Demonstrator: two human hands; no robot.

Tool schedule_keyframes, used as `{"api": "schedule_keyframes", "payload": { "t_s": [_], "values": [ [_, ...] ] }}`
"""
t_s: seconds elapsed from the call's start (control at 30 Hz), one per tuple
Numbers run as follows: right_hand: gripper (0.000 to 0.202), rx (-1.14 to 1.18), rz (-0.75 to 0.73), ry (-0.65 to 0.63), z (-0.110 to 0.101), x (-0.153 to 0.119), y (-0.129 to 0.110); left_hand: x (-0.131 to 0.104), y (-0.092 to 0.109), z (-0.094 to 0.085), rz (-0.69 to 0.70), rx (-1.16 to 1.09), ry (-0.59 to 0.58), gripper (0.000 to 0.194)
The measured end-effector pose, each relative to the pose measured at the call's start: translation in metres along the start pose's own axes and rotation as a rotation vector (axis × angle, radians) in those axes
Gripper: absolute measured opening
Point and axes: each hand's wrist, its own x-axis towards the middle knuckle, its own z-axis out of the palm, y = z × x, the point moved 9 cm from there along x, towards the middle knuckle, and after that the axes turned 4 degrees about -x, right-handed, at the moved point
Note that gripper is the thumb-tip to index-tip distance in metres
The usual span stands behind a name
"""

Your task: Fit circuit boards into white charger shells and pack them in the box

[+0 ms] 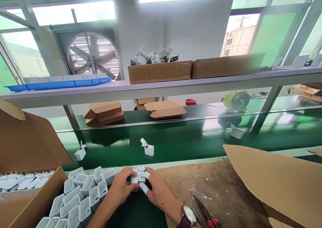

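Both left hand (122, 183) and right hand (162, 192) have fingers (144, 188) gripping one seemingly unfinished case (137, 178) by the table's (137, 211) far edge, many open shells (71, 206) apparently remaining, finished count unclear.

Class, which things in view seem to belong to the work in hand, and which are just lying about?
Likely part of the work:
white piece held by left hand and right hand
open white cases
cardboard box of white parts

Likely just lying about:
blue tray
green fan
scissors, untouched
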Motion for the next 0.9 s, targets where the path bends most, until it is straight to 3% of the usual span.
{"api": "schedule_keyframes", "payload": {
  "t_s": [0.13, 0.33, 0.53, 0.7, 0.9],
  "values": [
    [0.038, -0.066, 0.038, -0.048, 0.006, 0.002, 0.002, 0.002, -0.002, -0.001, -0.045, -0.024, -0.029, 0.012],
    [0.049, -0.101, 0.061, -0.137, 0.002, 0.008, 0.001, 0.001, -0.007, 0.001, -0.106, -0.038, -0.053, 0.013],
    [0.030, -0.107, 0.111, -0.227, -0.003, 0.014, 0.001, -0.002, -0.009, 0.005, -0.129, -0.030, -0.035, 0.016],
    [0.026, 0.002, 0.168, -0.189, -0.008, 0.010, -0.004, -0.012, -0.008, 0.008, -0.118, 0.022, 0.030, 0.020],
    [0.030, 0.134, 0.226, -0.110, -0.015, -0.020, -0.020, -0.029, 0.005, 0.022, -0.121, 0.183, 0.046, 0.033]
  ]
}}
